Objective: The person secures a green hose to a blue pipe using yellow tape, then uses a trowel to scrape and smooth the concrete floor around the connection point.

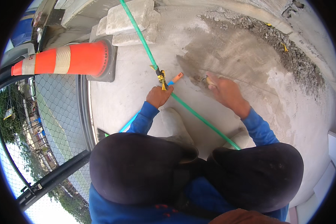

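My left hand (159, 96) is closed around a blue broom handle (130, 121) with an orange end cap (178, 77). A green hose (205, 118) passes right at that hand; whether the fingers grip it too I cannot tell. Just above the knuckles is the hose's dark joint, wrapped in yellow tape (161, 77). My right hand (229, 95) is closed on a short tool with a pale wooden handle (212, 80), low over the damp concrete floor (227, 56). The tool's working end is mostly hidden, so its kind is unclear.
An orange traffic cone (80, 58) lies on its side at the left, by a chain-link fence (56, 112). Concrete blocks (132, 18) are stacked at the back. Rubble (291, 56) lines the wall at the far right. My boot (175, 125) stands below the left hand.
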A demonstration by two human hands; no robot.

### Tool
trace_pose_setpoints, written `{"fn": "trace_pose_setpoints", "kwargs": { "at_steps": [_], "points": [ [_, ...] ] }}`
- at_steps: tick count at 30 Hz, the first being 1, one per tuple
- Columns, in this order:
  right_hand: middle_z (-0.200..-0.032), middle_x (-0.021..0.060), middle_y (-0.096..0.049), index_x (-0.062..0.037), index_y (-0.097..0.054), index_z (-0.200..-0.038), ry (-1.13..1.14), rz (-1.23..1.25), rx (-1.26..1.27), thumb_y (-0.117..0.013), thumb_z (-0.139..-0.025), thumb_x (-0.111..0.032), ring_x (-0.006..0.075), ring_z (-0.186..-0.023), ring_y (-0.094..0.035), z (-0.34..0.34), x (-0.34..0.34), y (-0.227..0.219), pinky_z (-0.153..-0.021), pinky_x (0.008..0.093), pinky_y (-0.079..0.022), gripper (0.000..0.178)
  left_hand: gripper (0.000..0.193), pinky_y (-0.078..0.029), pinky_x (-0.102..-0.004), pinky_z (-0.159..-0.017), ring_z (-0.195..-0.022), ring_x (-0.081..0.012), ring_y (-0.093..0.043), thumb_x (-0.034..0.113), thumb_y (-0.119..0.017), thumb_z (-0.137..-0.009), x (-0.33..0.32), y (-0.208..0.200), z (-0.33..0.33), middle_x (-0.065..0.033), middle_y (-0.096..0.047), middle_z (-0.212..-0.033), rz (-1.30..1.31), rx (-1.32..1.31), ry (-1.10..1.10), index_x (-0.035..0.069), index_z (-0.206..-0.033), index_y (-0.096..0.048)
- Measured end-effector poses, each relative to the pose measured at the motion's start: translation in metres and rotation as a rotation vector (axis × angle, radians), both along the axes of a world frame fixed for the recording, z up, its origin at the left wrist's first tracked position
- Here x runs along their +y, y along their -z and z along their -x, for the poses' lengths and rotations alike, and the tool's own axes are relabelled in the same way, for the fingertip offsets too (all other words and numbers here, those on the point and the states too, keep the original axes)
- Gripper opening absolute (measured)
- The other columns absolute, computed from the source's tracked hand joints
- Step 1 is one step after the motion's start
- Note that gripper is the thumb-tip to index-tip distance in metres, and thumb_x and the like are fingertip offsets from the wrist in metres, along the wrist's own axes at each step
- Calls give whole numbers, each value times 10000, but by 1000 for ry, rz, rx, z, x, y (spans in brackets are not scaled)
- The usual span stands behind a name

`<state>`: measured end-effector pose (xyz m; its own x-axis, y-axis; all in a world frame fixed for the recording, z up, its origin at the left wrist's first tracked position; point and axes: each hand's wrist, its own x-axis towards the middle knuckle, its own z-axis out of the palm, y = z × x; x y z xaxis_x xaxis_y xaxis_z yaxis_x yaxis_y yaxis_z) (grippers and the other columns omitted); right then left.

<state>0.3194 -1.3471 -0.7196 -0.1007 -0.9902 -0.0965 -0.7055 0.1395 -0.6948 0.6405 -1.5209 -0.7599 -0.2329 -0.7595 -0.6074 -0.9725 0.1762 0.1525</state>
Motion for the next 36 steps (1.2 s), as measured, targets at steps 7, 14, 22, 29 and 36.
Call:
{"fn": "trace_pose_setpoints", "kwargs": {
  "at_steps": [7,14,22,29,36],
  "points": [
    [-1003,272,-772,-162,-674,-1521,126,-16,210,-677,-1039,-263,482,-956,-748,117,-1,23,-855,557,-606,493,857,-591,-557,-951,-1055,-536,-749,739,-602,-961,-5,2,-13,-378,-761,-1034,-83,28,-49,-93,-1015,-799],
    [-882,281,-740,-170,-642,-1562,211,-98,229,-664,-1045,-259,478,-869,-736,107,38,-15,-781,561,-597,525,804,-582,-581,-897,-1011,-565,-730,687,-611,-991,10,10,-29,-395,-738,-986,6,132,57,-99,-982,-777],
    [-850,251,-748,-180,-666,-1537,273,-121,368,-669,-1046,-272,457,-833,-745,128,49,15,-764,552,-608,500,742,-592,-585,-832,-916,-528,-748,668,-647,-1005,0,5,-30,-343,-750,-909,26,88,260,-54,-898,-781],
    [-940,308,-757,-162,-633,-1574,166,-163,247,-693,-1038,-254,465,-882,-757,114,58,-43,-798,537,-612,547,655,-596,-556,-747,-792,-461,-757,617,-705,-993,12,-24,18,-279,-761,-835,215,135,60,-11,-833,-798],
    [-826,240,-731,-190,-677,-1524,58,-179,134,-706,-1020,-227,450,-807,-738,112,18,4,-763,557,-591,506,441,-605,-533,-744,-778,-451,-755,427,-749,-945,10,-4,32,-241,-762,-804,250,173,118,6,-814,-773]
  ]
}}
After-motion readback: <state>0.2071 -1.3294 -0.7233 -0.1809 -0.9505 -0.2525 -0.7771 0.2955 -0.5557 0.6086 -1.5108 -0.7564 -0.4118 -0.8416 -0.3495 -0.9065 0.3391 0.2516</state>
